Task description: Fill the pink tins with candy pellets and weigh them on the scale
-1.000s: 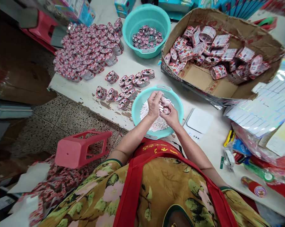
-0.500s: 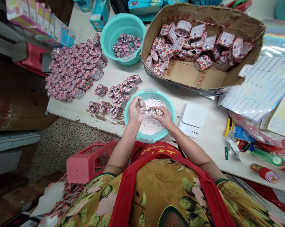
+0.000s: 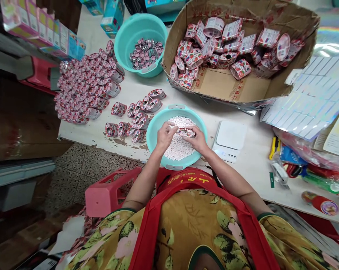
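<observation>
A small oval candy tin [image 3: 185, 132] with red-and-white strawberry print is gripped by my right hand [image 3: 198, 140], its top with a dark opening facing up. My left hand [image 3: 166, 137] is at the tin's left end, fingers pinched together; whatever they hold is too small to make out. Both hands are over a turquoise basin [image 3: 155, 159] of small white candies [image 3: 177, 150]. Left of the basin stand several similar tins [image 3: 141, 122] with holes in their tops.
Many more tins [image 3: 83, 86] stand packed at the left. A second turquoise basin [image 3: 120, 48] holds small pink-and-silver caps [image 3: 146, 54]. Behind, a cardboard box [image 3: 222, 88] contains printed tins. A white scale [image 3: 230, 135] lies right of the candies; a red stool [image 3: 101, 198] stands below.
My left hand has moved from above the candies to the right, up against the tin, and its fingers have closed. The right hand keeps hold of the tin.
</observation>
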A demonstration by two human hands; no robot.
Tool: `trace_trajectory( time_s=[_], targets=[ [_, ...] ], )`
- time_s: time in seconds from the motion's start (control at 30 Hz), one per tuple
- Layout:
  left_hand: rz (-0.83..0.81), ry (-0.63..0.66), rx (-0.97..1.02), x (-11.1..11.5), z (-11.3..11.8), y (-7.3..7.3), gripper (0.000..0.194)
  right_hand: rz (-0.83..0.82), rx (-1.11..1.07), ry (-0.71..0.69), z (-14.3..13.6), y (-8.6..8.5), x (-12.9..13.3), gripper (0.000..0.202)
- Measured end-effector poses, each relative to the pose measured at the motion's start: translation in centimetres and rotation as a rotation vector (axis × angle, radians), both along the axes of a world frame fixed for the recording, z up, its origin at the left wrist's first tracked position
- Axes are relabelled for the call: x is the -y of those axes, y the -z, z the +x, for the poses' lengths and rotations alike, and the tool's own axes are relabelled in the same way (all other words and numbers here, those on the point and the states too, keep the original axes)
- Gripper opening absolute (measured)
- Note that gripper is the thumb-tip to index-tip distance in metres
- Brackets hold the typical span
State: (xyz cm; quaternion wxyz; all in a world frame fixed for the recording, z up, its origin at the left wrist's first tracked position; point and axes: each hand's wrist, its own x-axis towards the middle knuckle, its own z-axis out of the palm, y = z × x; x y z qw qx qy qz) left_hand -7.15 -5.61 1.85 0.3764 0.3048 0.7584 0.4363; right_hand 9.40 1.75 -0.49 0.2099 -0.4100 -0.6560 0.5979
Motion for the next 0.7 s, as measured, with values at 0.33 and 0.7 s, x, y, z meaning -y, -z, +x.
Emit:
trace_trajectory(
  time_s=[0.33, 0.7],
  targets=[
    [-0.222, 0.231, -0.295, -0.1, 0.5, 0.1, 0.018, -0.017, 0.036, 0.025, 0.3, 0.6, 0.5, 0.041],
    [-0.125, -0.017, 0.069, 1.4, -0.6, 1.5, 0.003, 0.006, 0.022, 0.091, 1.9, -1.7, 1.6, 0.038]
  ],
)
